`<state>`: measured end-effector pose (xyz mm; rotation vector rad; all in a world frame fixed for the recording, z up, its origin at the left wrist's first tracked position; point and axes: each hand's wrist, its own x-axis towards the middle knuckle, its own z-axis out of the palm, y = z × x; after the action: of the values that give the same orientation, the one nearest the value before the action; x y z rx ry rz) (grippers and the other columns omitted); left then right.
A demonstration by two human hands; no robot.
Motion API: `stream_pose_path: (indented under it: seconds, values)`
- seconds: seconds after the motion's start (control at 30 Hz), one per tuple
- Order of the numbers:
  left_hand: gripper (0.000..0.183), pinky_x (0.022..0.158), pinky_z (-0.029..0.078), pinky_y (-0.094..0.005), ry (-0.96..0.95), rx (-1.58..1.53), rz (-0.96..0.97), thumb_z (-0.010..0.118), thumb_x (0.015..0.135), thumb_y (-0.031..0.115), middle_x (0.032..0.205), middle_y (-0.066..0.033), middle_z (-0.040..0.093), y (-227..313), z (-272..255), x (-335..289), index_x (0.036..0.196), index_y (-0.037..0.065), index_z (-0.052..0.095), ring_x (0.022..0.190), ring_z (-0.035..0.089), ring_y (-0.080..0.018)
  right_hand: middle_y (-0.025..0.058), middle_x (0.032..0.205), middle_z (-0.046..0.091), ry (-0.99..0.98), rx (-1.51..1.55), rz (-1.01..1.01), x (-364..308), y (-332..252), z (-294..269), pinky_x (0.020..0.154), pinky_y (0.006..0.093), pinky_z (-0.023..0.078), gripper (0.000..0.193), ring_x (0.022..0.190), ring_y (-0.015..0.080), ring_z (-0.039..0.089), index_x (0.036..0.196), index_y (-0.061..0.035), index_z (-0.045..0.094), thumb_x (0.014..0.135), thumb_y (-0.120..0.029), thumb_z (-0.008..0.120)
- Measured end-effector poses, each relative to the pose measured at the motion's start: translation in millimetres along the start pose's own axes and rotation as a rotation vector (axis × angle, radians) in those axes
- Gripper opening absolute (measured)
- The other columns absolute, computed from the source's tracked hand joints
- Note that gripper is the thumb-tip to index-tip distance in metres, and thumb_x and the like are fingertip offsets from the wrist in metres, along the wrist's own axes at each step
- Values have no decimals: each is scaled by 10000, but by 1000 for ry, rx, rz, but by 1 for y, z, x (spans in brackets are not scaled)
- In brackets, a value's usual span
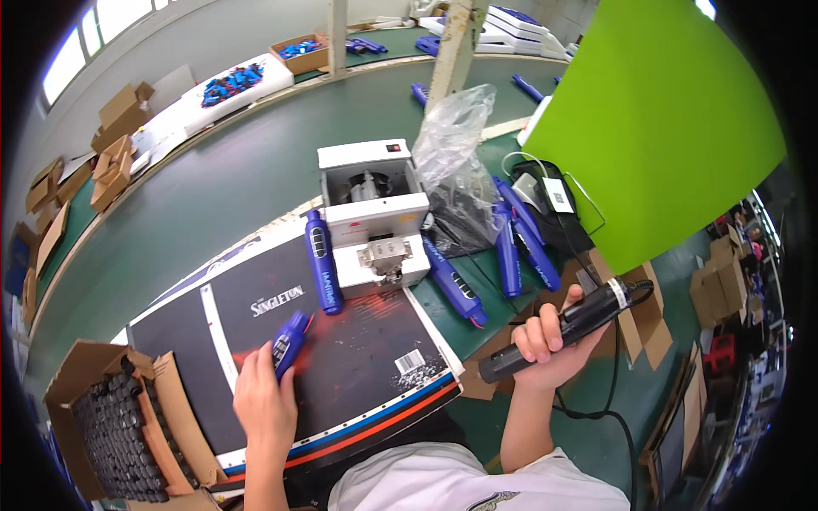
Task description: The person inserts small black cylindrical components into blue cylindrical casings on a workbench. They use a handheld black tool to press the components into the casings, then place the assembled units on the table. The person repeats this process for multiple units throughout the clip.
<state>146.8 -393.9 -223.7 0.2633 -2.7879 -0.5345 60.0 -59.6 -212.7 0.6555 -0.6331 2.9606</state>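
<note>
In my left hand [266, 396] is the lower end of a blue handle-shaped casing [290, 342], tilted over the dark printed board, with a short red wire at its top. My right hand [554, 347] is wrapped round a black corded electric screwdriver [588, 313], held up at the right with its cord running from the upper end. Another blue casing [322, 264] leans along the left side of a white machine [375, 221] with a metal clamp on its front. On that machine's right lies a further blue casing [454, 285] with red wire ends showing.
An open carton [162, 426] full of black parts stands at my left. Several blue casings [509, 255] and a clear plastic bag [456, 145] lie right of the machine. A large green panel [656, 128] rises at the right. Behind, a white tray [256, 94] holds small blue parts.
</note>
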Motion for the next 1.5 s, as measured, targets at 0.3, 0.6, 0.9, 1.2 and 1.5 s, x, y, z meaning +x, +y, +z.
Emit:
stream_pose_path:
  seconds: [0.3, 0.6, 0.9, 1.2, 1.5]
  values:
    - [459, 901, 448, -438, 20, 115, 33, 638, 850, 48, 1195, -197, 576, -16, 14, -29, 1295, -5, 538, 1062, 569, -387, 50, 699, 501, -13, 41, 124, -14, -1, -23, 589, 332, 413, 729, 548, 160, 461, 1305, -190, 489, 927, -767, 251]
    - [482, 962, 422, -459, 72, 154, 54, 643, 848, 44, 1230, -204, 561, -6, 14, -23, 1312, -13, 524, 1131, 540, -394, 32, 656, 498, -4, 129, 129, -13, 1, -30, 549, 319, 414, 794, 513, 146, 470, 1282, -176, 522, 892, -813, 251]
    - [423, 901, 493, -450, -105, -192, 599, 688, 720, 8, 1173, -168, 584, 99, 40, 32, 1139, 18, 632, 1075, 591, -363, 25, 647, 524, -70, 234, 174, -20, 11, -38, 554, 327, 442, 663, 498, 141, 462, 1157, -80, 543, 973, -669, 302]
    - [503, 684, 525, -286, -151, 122, 948, 607, 760, 116, 1191, -120, 594, 170, 105, 99, 1252, 17, 564, 858, 600, -183, 24, 637, 491, -18, 302, 197, -32, 10, -46, 542, 321, 419, 660, 493, 147, 443, 1111, -68, 530, 978, -662, 275]
    - [603, 859, 498, -329, -736, -1207, 228, 603, 961, 157, 1120, -152, 585, 154, 11, 66, 1466, -16, 323, 988, 596, -189, 26, 599, 497, -72, 367, 177, -32, 8, -44, 455, 291, 390, 723, 443, 137, 426, 1165, -112, 569, 925, -745, 314]
